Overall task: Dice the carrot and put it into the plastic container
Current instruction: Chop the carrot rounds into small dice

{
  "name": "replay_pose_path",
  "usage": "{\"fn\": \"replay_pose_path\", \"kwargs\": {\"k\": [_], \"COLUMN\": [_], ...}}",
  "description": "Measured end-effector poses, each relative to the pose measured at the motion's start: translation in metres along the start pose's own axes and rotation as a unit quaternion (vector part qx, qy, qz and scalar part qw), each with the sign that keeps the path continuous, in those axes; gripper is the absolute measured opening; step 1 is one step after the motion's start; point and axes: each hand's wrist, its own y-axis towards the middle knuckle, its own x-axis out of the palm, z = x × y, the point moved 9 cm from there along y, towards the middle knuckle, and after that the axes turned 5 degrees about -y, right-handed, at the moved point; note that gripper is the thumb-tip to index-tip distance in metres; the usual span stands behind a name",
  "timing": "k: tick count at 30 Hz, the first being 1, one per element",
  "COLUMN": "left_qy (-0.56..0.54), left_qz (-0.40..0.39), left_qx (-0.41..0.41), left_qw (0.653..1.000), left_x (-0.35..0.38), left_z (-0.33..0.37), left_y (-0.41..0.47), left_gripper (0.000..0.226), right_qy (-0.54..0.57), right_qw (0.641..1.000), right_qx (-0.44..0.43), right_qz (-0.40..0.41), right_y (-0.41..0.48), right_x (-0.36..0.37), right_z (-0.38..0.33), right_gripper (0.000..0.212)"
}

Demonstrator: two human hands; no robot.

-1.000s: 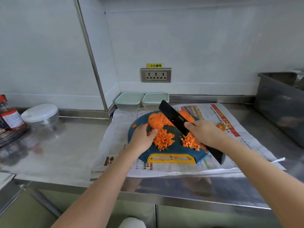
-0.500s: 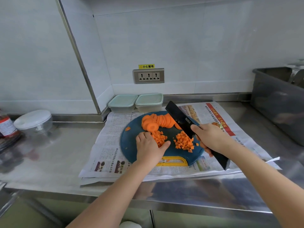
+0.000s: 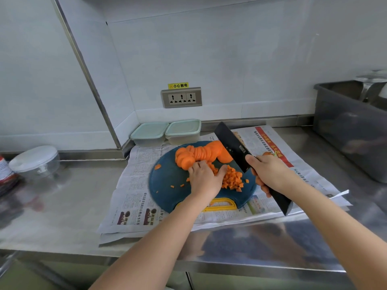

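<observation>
The left hand [image 3: 204, 178] is cupping curled fingers over the diced carrot [image 3: 231, 181] at the middle of the cutting board [image 3: 167, 183]. The right hand [image 3: 270, 174] is gripping the knife [image 3: 234, 146], blade lifted and pointing toward the board's far side. Gathering cubes into one tight heap, fingertips tucked from the edge, is looking wisest. The sliced carrot [image 3: 201, 153] is lying along the board's far edge, long axis running left to right.

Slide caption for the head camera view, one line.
Left hand touches diced carrot on blue board; right hand grips black cleaver.
</observation>
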Motion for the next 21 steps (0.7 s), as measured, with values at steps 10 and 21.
{"fn": "replay_pose_path", "kwargs": {"k": [10, 21], "left_qy": [-0.195, 0.036], "left_qz": [-0.004, -0.067], "left_qx": [0.012, -0.148], "left_qw": [0.981, 0.986], "left_x": [0.022, -0.016], "left_z": [0.044, -0.045], "left_y": [-0.007, -0.035], "left_gripper": [0.048, 0.087], "right_qy": [0.012, 0.003], "right_qw": [0.999, 0.999], "right_qx": [0.005, -0.016], "right_qz": [0.031, 0.034], "right_y": [-0.002, 0.006], "right_x": [-0.018, -0.011], "right_z": [0.007, 0.001], "right_gripper": [0.043, 0.044]}}
